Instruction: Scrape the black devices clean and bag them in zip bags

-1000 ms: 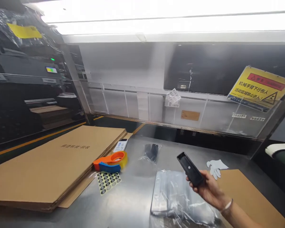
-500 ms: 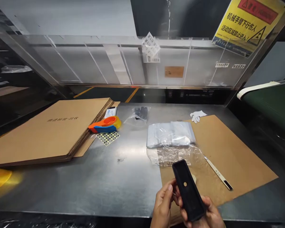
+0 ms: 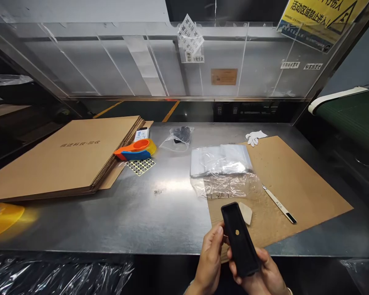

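Observation:
A long black tray-like part (image 3: 239,239) with a small pale dot in its middle is held over the table's near edge. My right hand (image 3: 263,274) cradles it from below. My left hand (image 3: 210,256) pinches its left side with thumb and fingers. Just behind it a small pale wedge-shaped piece (image 3: 245,212) lies on a brown cardboard sheet (image 3: 295,184).
On the steel table (image 3: 110,217) lie a stack of flat cartons (image 3: 64,157), an orange and blue tape dispenser (image 3: 135,149), a sticker sheet (image 3: 140,166), clear plastic bags (image 3: 221,168), a thin knife-like tool (image 3: 279,203), a white glove (image 3: 256,137). A clear guard panel (image 3: 126,61) stands behind.
The view has tipped down from the panel to the table. The black part came from my right hand alone, out over the table, to both hands at the near edge.

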Available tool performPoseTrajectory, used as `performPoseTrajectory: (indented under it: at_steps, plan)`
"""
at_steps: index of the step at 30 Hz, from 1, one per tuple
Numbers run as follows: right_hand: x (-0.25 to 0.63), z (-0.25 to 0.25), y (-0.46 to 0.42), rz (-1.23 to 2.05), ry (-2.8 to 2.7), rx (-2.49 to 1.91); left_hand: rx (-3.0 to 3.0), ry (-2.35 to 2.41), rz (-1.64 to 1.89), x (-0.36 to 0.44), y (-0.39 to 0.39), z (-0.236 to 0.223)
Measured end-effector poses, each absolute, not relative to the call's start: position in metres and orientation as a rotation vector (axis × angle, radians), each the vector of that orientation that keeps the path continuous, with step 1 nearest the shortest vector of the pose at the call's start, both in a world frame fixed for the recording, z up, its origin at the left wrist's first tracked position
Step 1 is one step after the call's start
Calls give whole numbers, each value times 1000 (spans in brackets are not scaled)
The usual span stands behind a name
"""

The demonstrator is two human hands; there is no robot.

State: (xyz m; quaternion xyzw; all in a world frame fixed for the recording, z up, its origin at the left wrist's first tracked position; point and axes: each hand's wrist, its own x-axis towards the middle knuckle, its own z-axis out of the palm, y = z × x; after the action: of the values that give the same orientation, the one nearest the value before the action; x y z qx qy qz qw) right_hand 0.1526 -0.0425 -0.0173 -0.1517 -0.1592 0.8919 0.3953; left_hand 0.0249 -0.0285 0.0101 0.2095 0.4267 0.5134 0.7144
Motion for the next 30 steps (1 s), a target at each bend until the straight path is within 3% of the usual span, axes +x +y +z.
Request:
performPoseTrajectory:
  at_steps: [4,6,8,12,14,18,23,27,30]
  plan:
    - [155,-34,-54,2333,-657,-547,511,664,1041,20,-34,2]
    - [165,-36,-50,2203,-980,-797,559,598,1123,13,-36,-2]
    - [178,-35,-36,1811,-1332,-1140,674,624,1215,4,-38,-7]
    - [196,-44,9,687,-1849,-1496,1044,789,1176,-9,-43,-18]
    - [197,-55,28,469,-1990,-1485,1207,933,1109,-11,-47,-23]
    - [195,-57,39,559,-2050,-1434,1505,1152,1108,-12,-51,-26]
    - [185,1,4,893,-2009,-1104,1662,1147,1157,-13,-45,-22]
    - [165,35,-14,657,-2191,-660,1701,1127,1221,-11,-43,-22]
    - [157,38,-12,535,-2257,-708,1683,1107,1246,-11,-45,-23]
